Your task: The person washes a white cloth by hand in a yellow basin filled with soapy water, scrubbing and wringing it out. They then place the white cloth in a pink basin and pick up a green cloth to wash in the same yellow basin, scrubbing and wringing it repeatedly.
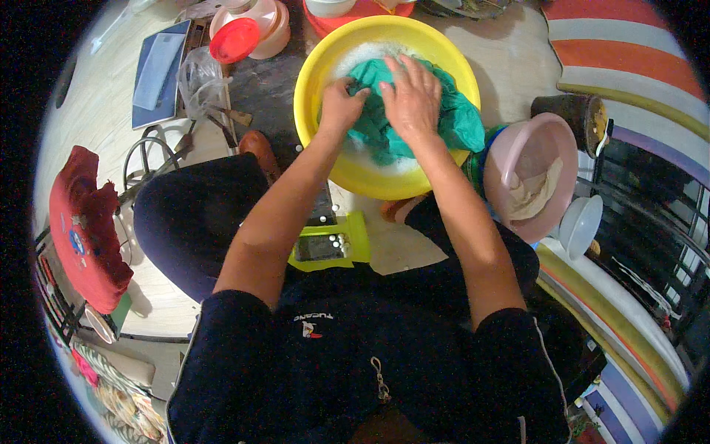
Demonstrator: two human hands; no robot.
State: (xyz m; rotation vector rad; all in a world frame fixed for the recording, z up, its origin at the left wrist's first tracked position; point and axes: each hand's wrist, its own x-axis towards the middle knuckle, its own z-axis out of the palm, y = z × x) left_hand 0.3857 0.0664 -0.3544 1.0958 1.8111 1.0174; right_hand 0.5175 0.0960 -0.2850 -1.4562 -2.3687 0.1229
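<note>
A yellow basin (311, 148) holds soapy water with white foam and a wet green cloth (462, 122). Part of the cloth hangs over the basin's right rim. My left hand (342, 106) is at the cloth's left edge, its fingers curled and its thumb toward the fabric, closed on a bit of it. Flat on top of the cloth lies my right hand (412, 98), fingers stretched out and pressing down. The cloth's underside and its lower folds are hidden in the water.
Right of the basin stands a pink tub (563, 159) with a pale cloth inside, beside a light blue bowl (579, 226). A phone in a lime pouch (356, 237) lies between my legs. Red-lidded containers (235, 41), a plastic bag (201, 81) and a red cloth (85, 229) are leftward.
</note>
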